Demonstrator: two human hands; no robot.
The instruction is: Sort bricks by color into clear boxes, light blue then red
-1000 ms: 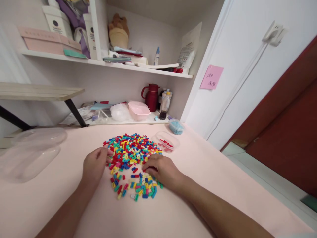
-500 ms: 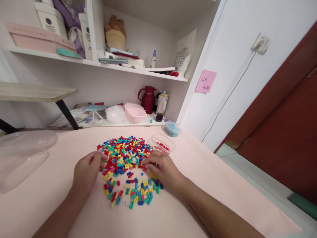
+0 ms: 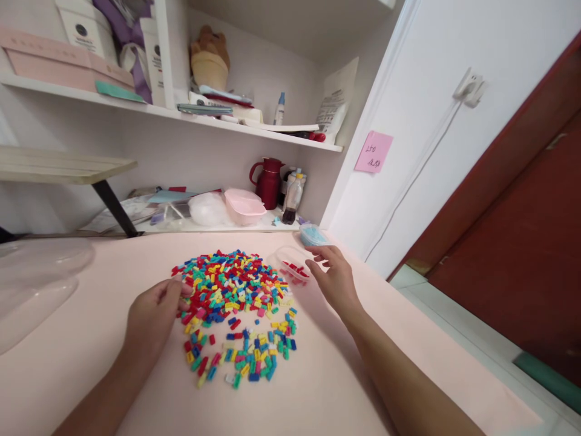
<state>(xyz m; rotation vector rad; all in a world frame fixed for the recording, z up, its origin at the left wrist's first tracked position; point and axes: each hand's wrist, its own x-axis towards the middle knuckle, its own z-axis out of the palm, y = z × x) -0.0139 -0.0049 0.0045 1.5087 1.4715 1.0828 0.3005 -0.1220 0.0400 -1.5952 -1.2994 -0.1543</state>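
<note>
A pile of small toy building bricks [image 3: 231,278] in many colours covers the middle of the pink tabletop, with a looser scatter of bricks [image 3: 254,354] in front of it. At the pile's left edge is my left hand [image 3: 154,312], its fingers curled together; anything between them is hidden. My right hand [image 3: 336,278] hovers at the right side of a clear plastic container [image 3: 278,254]. Its thumb and fingers are apart, and I see no brick in them. Several red bricks [image 3: 296,269] lie in that container. Behind the right fingers stands a tub of light-blue pieces [image 3: 312,235].
Clear plastic lids or trays [image 3: 40,272] lie at the left. Along the back shelf stand a pink lidded box [image 3: 245,206], a dark red jug [image 3: 269,184] and a bottle of dark liquid [image 3: 293,200]. A wooden stand [image 3: 63,166] rises at the back left.
My right hand has moved from the pile's right edge to the right, up beside the clear container, and its fingers have spread. My left hand stays by the pile. The view has shifted slightly.
</note>
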